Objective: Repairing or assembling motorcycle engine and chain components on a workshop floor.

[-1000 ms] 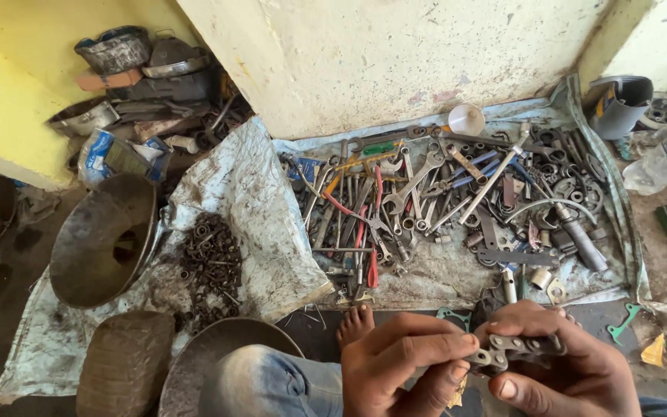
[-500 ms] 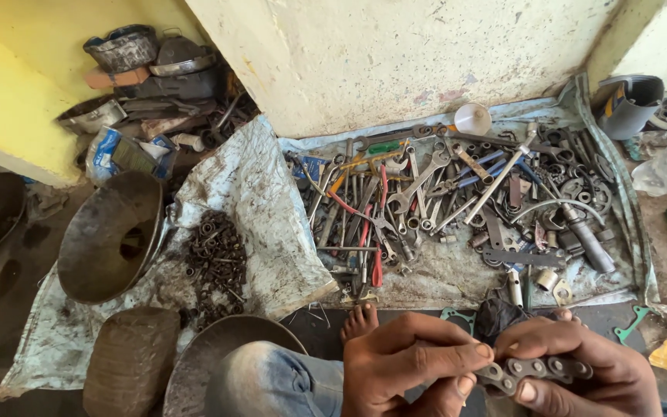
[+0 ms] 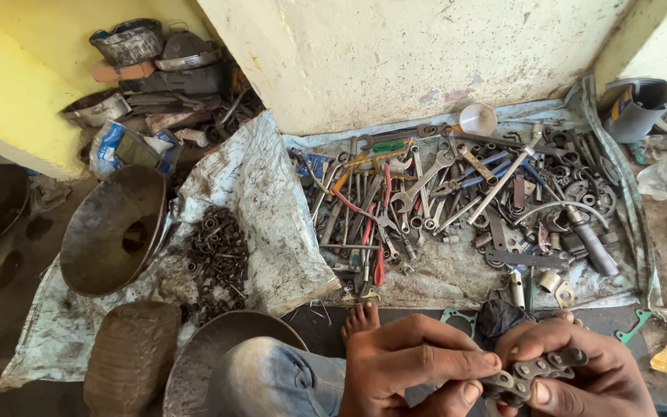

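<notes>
Chain segment [image 3: 538,371], probably motorcycle chain, sits low in view, pinched between the left hand [image 3: 418,367] and right hand [image 3: 573,378]; both grips close on it. Flexing links gently, thumbs near the pins, seems wisest.

Two bare hands [image 3: 418,371], grease-smudged fingers [image 3: 457,361], faded, dusty blue denim on the knee [image 3: 272,382], bare foot [image 3: 359,318], no sleeves in view
</notes>
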